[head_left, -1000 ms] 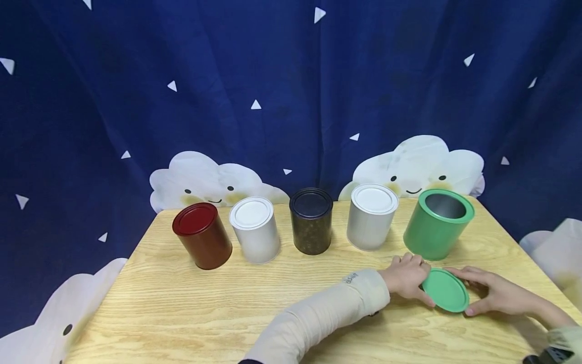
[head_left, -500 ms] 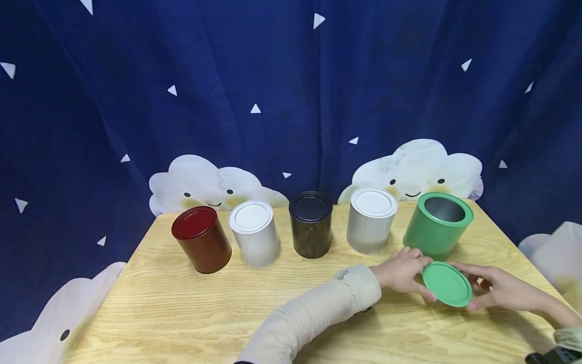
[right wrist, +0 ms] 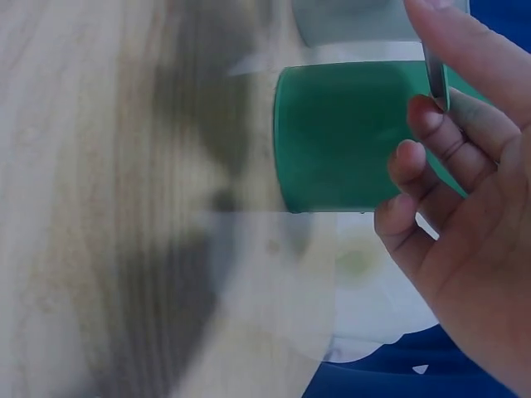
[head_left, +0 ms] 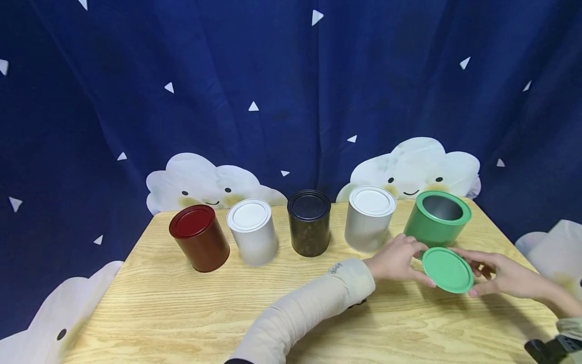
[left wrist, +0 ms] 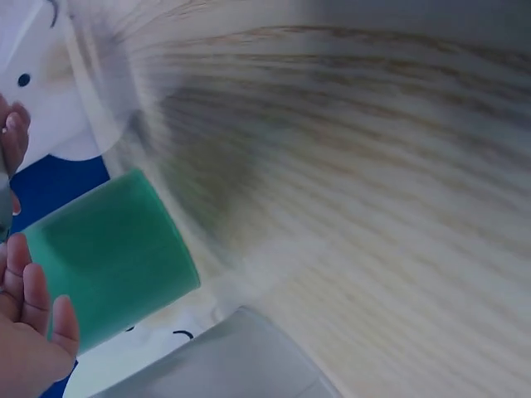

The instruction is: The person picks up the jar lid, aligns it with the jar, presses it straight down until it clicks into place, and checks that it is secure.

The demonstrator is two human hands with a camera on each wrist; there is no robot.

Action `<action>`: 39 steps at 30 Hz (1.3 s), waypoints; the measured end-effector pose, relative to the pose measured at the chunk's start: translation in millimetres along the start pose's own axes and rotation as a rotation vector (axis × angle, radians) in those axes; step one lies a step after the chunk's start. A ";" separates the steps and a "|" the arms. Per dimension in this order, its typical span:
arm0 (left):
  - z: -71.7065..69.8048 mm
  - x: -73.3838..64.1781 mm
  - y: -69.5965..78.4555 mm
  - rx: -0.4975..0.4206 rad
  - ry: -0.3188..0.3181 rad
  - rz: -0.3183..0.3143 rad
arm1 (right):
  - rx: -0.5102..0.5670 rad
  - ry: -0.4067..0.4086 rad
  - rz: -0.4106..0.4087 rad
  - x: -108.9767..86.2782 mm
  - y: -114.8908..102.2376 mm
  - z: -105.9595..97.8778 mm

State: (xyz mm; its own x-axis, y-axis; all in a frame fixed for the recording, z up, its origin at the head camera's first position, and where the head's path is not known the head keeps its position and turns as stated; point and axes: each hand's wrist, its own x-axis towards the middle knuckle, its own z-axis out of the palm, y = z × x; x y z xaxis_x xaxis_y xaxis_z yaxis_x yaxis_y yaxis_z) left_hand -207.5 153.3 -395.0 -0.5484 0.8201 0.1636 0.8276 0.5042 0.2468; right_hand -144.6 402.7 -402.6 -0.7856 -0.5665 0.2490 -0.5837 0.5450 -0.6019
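Note:
A round green lid (head_left: 447, 270) is held tilted above the table, just in front of the green can (head_left: 425, 226). My left hand (head_left: 399, 259) pinches its left edge between thumb and fingers. On the opposite edge, my right hand (head_left: 504, 275) grips it the same way. The can stands upright without a cover, and its grey inside shows. In the right wrist view the lid's thin edge (right wrist: 437, 83) sits between thumb and fingertips, with the can's wall (right wrist: 348, 137) behind. The left wrist view catches the left fingers (left wrist: 35, 298) near the can; the lid there is mostly out of frame.
Left of the green can stand a light grey can (head_left: 369, 222), a black can (head_left: 310, 225), a white can (head_left: 253, 235) and a dark red can (head_left: 200, 240), all lidded. They line the back of the wooden table (head_left: 182, 313), before a blue curtain (head_left: 254, 50).
Both hands have raised the green lid from near the tabletop, bringing it closer to the green can. The cans have stayed in place; the head view has shifted slightly.

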 end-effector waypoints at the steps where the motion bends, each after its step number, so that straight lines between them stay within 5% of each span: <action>1: -1.9 -0.3 -0.8 -0.002 0.016 0.003 | -0.006 0.005 0.001 1.0 -0.9 -1.0; 6: -13.2 -0.5 -3.6 -0.002 0.075 0.018 | -0.027 0.037 0.048 6.4 -8.0 -5.8; 25: -41.8 8.9 -6.5 -0.066 0.073 0.066 | -0.087 0.107 0.075 20.6 -17.0 -28.2; 32: -51.0 14.9 -11.5 -0.090 0.135 0.088 | -0.141 0.124 0.116 31.6 -18.5 -40.5; 39: -59.2 20.7 -14.9 -0.111 0.206 0.043 | -0.176 0.141 0.176 43.4 -21.7 -53.0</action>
State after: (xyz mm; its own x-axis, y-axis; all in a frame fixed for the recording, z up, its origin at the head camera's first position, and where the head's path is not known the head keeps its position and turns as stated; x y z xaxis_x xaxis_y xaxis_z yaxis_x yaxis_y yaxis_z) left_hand -238.3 146.7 -338.7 -0.5348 0.7621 0.3648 0.8389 0.4273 0.3371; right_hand -176.9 399.0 -338.6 -0.8914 -0.3689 0.2632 -0.4531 0.7333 -0.5069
